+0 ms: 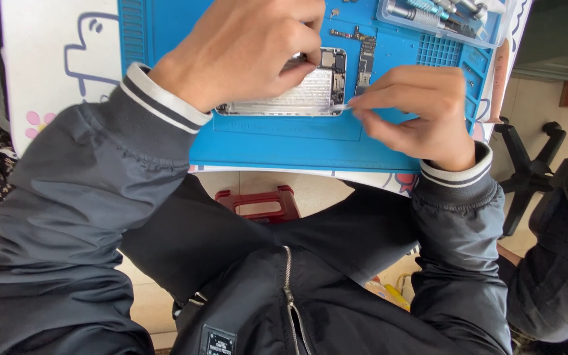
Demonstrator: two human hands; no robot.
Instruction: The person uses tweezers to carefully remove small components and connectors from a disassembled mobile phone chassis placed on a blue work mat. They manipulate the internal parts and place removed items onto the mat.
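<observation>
From the head view I see my left hand (244, 49) pressing its curled fingers onto the opened phone shell (297, 92), upper centre of the frame, on the blue mat (264, 141). My right hand (415, 112) pinches a small silvery tool (340, 106) at the shell's lower right corner.
</observation>
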